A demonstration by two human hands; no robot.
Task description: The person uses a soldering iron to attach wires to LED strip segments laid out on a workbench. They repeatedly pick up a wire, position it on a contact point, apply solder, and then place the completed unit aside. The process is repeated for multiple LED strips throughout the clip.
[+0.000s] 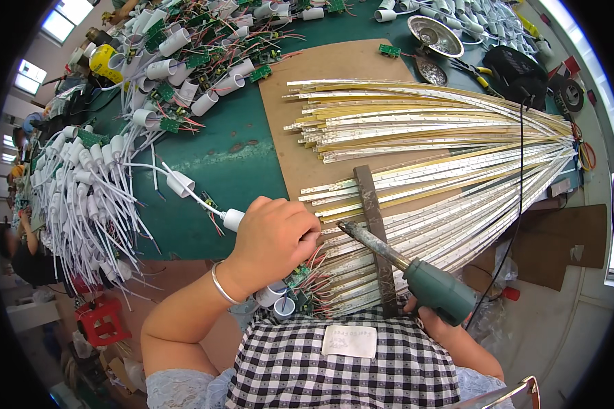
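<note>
My left hand [273, 235] is closed in a pinch above the left ends of the light strips [433, 184]. What its fingertips grip is hidden. A white plastic tube [232, 219] on a white cable runs up against its knuckle side. My right hand [443, 328] is wrapped around the green handle of a soldering iron [438, 290], whose dark tip points up and left, close to my left fingers. Below my left hand sit a small green circuit board [297, 276], red and white wires, and another white tube [271, 294].
A dark flat bar [375, 235] lies across the strips, which rest on brown board [280, 102]. Piled at the left are white tubes [89, 160] with cables. Far right hold a metal bowl [435, 36], pliers [481, 75] and a tape roll [569, 94]. A black cord [520, 170] crosses the strips.
</note>
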